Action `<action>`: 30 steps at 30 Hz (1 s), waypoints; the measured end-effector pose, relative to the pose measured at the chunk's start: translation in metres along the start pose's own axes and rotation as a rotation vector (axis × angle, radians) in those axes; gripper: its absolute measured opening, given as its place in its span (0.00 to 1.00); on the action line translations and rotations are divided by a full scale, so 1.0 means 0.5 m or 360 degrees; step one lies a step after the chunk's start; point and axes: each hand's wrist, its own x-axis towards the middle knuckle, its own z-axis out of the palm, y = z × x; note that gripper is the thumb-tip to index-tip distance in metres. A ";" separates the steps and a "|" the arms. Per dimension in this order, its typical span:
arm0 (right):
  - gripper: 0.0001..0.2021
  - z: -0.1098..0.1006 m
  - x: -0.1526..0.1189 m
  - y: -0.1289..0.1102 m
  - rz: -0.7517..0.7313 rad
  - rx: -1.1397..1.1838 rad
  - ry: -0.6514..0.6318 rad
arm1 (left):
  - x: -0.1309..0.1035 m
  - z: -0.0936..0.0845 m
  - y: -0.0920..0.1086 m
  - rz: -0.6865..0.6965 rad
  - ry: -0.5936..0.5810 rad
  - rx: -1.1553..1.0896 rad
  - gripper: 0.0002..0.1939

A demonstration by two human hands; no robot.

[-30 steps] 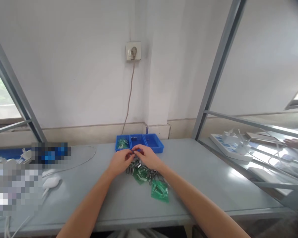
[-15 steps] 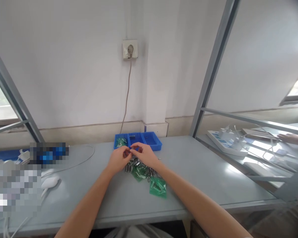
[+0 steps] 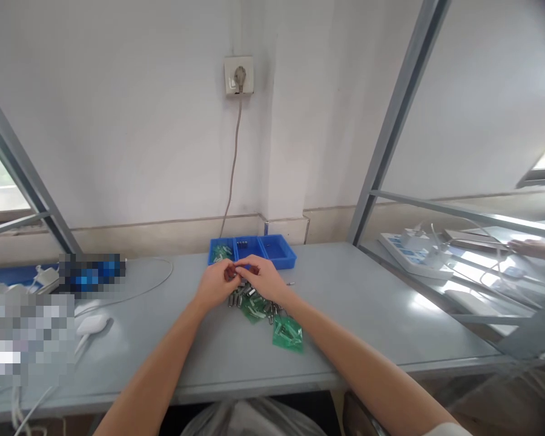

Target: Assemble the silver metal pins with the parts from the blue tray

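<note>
Fingers of the left hand (image 3: pixel 217 283) and right hand (image 3: pixel 263 281) meet near frame centre; I cannot tell whether they clamp anything. Metal parts (image 3: pixel 235 299) lie just below, blue tray (image 3: pixel 279 248) just above, seemingly for short reach.

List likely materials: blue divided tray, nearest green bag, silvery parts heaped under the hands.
Blue divided tray: probably molded plastic, satin; uniform color, soft sheen.
Green bag: likely thin plastic film, glossy; translucent, contents show through.
Silvery parts: look metallic, shiny; bright glints. Which metal, can't tell.
</note>
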 end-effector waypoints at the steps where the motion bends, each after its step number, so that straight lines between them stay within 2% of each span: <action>1: 0.10 0.001 0.000 0.000 -0.0005 -0.0002 0.0017 | 0.000 0.000 0.000 -0.0001 0.0002 0.0003 0.04; 7: 0.12 0.008 0.001 0.002 0.0169 0.0041 0.0073 | 0.001 0.004 -0.003 0.0008 -0.0011 0.0029 0.02; 19: 0.11 0.011 -0.008 -0.004 0.0062 0.0001 0.0037 | -0.002 0.001 0.000 0.0039 -0.0024 0.0045 0.04; 30: 0.12 0.008 -0.009 -0.010 0.0172 0.0049 0.0049 | -0.003 0.001 -0.001 0.0007 -0.0006 0.0047 0.07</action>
